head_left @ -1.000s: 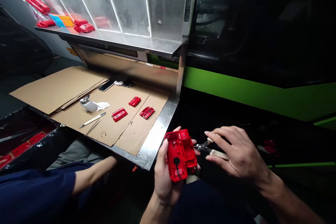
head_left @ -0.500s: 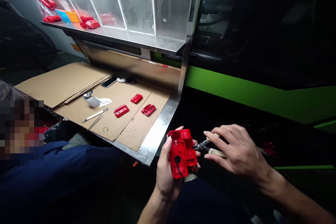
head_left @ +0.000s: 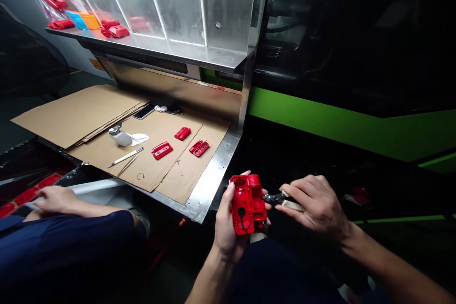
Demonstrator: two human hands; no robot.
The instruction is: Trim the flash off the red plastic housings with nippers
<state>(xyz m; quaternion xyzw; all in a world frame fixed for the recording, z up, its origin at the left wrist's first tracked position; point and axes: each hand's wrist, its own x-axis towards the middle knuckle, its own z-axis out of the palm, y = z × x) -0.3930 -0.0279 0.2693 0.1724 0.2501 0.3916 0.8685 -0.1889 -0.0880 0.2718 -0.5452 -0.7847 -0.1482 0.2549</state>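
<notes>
My left hand [head_left: 225, 228] is closed around a red plastic housing [head_left: 247, 203], held upright with its hollow inner side facing me, just off the metal table's near corner. My right hand [head_left: 315, 206] grips small cutters with pale handles [head_left: 285, 201]. Their dark jaws touch the housing's right edge.
Cardboard sheets [head_left: 81, 114] cover the metal table [head_left: 210, 185], which carries three red parts [head_left: 163, 150], a knife [head_left: 125, 157], a white bottle [head_left: 120, 138] and a phone [head_left: 144, 111]. A shelf [head_left: 142, 47] above holds more red parts. A co-worker's arm [head_left: 71, 209] reaches in at left.
The cutter jaws have closed in on the housing's right edge and my right fingers have curled tighter. The co-worker at left has shifted and now stretches a hand leftward.
</notes>
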